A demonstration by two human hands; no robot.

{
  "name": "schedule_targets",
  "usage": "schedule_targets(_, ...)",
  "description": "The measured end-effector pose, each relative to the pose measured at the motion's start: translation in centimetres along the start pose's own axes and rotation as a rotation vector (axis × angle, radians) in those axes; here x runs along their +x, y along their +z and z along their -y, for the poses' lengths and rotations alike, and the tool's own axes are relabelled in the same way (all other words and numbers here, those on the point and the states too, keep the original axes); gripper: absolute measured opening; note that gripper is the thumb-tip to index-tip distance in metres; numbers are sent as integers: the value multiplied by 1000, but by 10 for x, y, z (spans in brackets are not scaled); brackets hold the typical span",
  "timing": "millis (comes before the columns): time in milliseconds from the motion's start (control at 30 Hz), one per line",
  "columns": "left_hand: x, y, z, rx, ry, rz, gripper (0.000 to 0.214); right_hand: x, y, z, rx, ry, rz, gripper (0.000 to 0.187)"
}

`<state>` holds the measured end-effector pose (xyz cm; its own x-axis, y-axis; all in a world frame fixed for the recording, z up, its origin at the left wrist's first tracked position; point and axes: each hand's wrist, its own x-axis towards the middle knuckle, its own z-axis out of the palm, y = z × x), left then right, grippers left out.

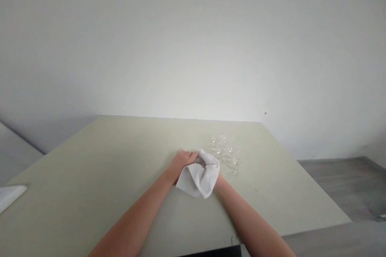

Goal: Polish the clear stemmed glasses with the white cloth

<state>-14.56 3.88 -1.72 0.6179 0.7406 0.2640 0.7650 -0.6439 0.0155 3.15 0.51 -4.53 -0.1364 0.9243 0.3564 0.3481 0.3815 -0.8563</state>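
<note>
Both my forearms reach out over a pale cream table. My left hand curls its fingers round a clear glass, of which only a thin rim shows. A white cloth drapes over my right hand, hiding its fingers; only the wrist shows. The cloth is bunched against the glass between the two hands. Just beyond, to the right, several clear glasses stand together on the table.
A plain white wall rises behind the table. A white object lies at the table's left edge. Grey wooden floor shows to the right past the table's edge.
</note>
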Motion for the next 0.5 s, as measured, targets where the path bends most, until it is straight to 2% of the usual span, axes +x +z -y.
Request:
schedule_targets(200, -5, 2, 0, -109, -185, -26, 22, -4, 3, -10, -130, 107, 40, 45)
schedule_targets(400, -7, 2, 9, -291, -353, -59, 19, -9, 2, 1, -20, -37, -7, 57)
schedule_targets(500, -7, 1, 12, -351, -406, -76, 15, -8, 0, 5, 18, -44, -33, 44)
